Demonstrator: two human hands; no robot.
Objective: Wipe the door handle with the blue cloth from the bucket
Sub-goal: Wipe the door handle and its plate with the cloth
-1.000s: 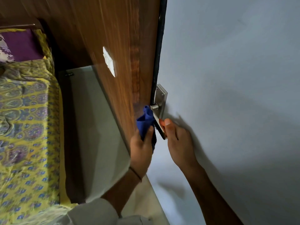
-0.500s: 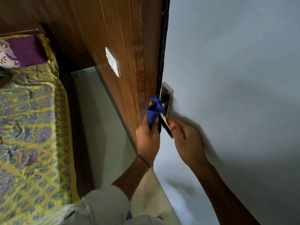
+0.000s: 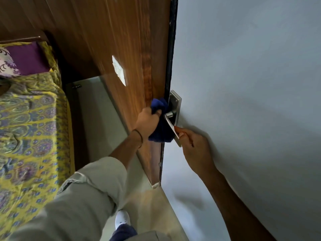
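A silver lever door handle [image 3: 171, 125] on a metal backplate [image 3: 175, 103] sits on the pale grey door [image 3: 243, 84], close to its dark edge. My left hand [image 3: 147, 121] grips a bunched blue cloth [image 3: 161, 131] and presses it against the left side of the lever, near its pivot. My right hand [image 3: 192, 145] pinches the lower free end of the lever between thumb and fingers. The bucket is out of view.
A brown wood-grain panel [image 3: 107, 40] with a white switch plate [image 3: 119, 70] stands left of the door. A bed with a yellow patterned cover [image 3: 29, 127] fills the left side. Pale floor [image 3: 97, 119] runs between them, with my foot in a white shoe [image 3: 122, 220] below.
The view has drawn nearer to the door. My left hand with the cloth has shifted along the lever, and more cloth now hangs below the hand. My right hand keeps its hold.
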